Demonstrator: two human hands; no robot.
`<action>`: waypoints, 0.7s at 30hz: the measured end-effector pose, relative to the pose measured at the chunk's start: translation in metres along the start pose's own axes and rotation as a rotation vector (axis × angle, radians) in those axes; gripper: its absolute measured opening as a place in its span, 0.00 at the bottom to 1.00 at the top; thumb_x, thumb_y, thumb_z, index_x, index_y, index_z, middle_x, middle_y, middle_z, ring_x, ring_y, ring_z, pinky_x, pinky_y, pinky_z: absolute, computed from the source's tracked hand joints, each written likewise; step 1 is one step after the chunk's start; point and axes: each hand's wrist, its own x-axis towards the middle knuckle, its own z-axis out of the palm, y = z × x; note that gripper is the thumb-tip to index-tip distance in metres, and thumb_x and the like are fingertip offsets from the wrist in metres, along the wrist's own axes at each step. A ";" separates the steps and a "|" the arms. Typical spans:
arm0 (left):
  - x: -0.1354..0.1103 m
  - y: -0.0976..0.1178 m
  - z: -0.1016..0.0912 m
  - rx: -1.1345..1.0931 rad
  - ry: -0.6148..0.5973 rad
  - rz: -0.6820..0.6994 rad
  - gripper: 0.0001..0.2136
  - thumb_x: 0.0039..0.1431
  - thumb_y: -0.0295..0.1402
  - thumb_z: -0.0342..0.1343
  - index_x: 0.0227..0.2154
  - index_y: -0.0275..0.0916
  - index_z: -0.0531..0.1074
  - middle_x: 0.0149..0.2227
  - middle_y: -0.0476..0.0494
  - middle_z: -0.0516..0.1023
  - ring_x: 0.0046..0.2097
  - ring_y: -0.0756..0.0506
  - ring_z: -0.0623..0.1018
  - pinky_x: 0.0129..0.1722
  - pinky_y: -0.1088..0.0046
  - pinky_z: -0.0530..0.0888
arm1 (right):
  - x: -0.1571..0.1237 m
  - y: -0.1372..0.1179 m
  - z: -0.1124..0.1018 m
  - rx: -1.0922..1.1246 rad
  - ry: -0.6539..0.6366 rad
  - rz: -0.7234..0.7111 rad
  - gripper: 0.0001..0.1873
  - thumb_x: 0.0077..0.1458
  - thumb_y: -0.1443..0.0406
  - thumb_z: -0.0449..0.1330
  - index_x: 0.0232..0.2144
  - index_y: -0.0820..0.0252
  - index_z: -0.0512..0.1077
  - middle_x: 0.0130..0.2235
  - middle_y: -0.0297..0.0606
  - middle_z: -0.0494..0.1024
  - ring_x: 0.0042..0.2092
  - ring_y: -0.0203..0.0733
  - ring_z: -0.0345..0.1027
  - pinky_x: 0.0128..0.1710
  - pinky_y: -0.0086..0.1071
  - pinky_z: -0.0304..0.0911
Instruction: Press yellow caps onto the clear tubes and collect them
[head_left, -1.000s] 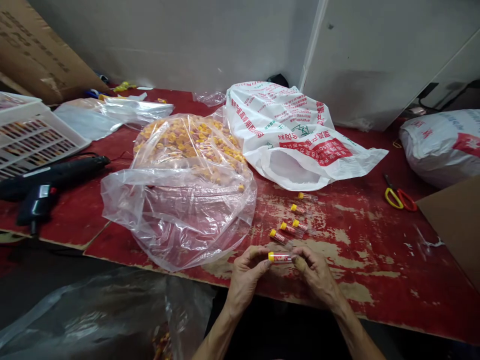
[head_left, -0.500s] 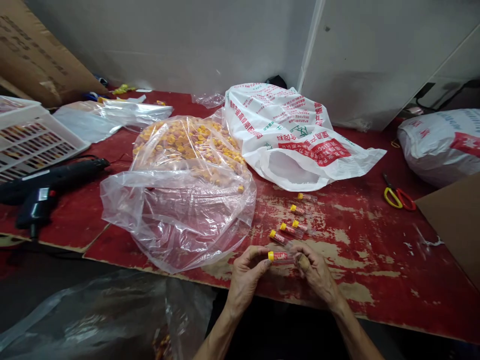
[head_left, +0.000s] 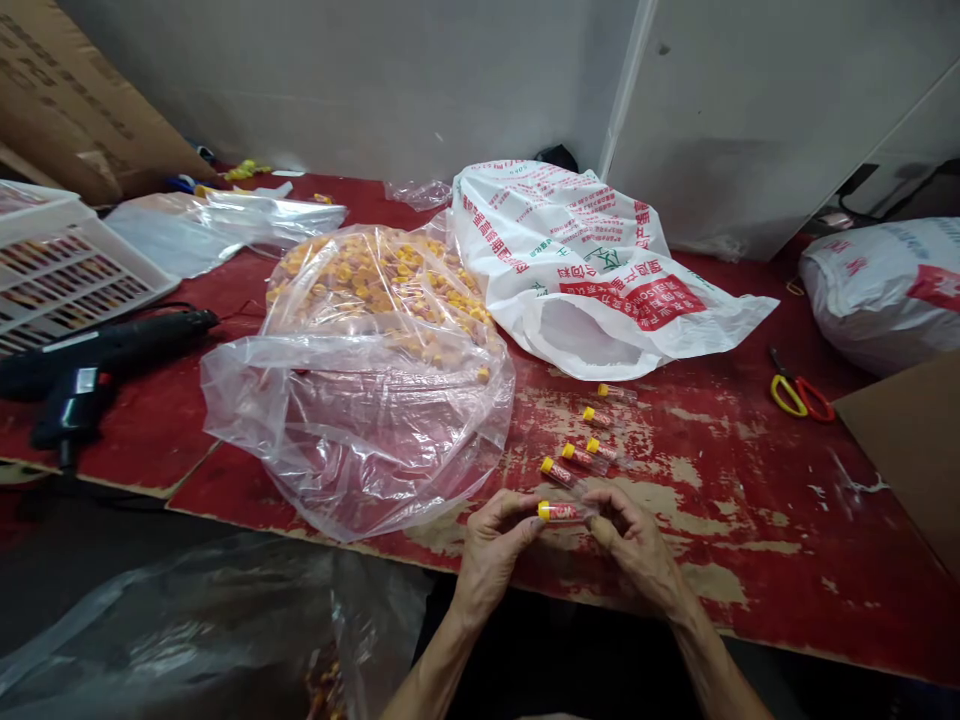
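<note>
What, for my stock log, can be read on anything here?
White bag: red and green Chinese characters, too creased to read.
Sack at right: red print, too folded to read.
Held tube: red label, too small to read.
Cardboard sheet: dark print, too blurred to read.

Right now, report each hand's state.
Left hand: closed, holding a yellow-capped clear tube.
Right hand: closed on that tube's other end.

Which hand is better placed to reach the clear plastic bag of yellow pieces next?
Left, I'd judge: the left hand sits nearer the clear plastic bag, the right hand farther off. Both hands hold the yellow-capped tube.
</note>
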 end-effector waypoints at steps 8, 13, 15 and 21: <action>0.000 0.001 0.000 -0.002 0.014 0.005 0.08 0.47 0.34 0.64 0.32 0.40 0.79 0.31 0.48 0.73 0.35 0.49 0.72 0.37 0.74 0.69 | 0.001 0.000 0.000 -0.010 0.029 -0.018 0.21 0.55 0.49 0.54 0.39 0.60 0.70 0.27 0.32 0.66 0.26 0.35 0.57 0.25 0.26 0.54; -0.001 0.002 0.000 0.012 0.010 -0.005 0.08 0.48 0.35 0.63 0.32 0.39 0.79 0.31 0.47 0.73 0.35 0.48 0.72 0.37 0.73 0.69 | 0.002 0.000 0.002 -0.075 0.022 -0.017 0.24 0.58 0.48 0.48 0.24 0.60 0.67 0.22 0.32 0.63 0.24 0.35 0.54 0.23 0.27 0.52; -0.001 0.003 0.000 0.008 0.024 -0.011 0.08 0.47 0.35 0.64 0.31 0.39 0.79 0.30 0.47 0.73 0.34 0.48 0.72 0.36 0.74 0.69 | 0.002 0.001 0.003 -0.078 0.055 -0.016 0.27 0.59 0.47 0.45 0.24 0.60 0.68 0.21 0.32 0.62 0.23 0.36 0.54 0.22 0.28 0.52; 0.000 0.001 -0.002 -0.001 0.025 0.000 0.07 0.47 0.34 0.64 0.31 0.40 0.79 0.30 0.49 0.73 0.34 0.49 0.72 0.37 0.75 0.68 | 0.000 -0.003 0.002 -0.061 -0.009 -0.031 0.20 0.56 0.49 0.54 0.36 0.60 0.69 0.26 0.32 0.66 0.26 0.35 0.57 0.24 0.26 0.54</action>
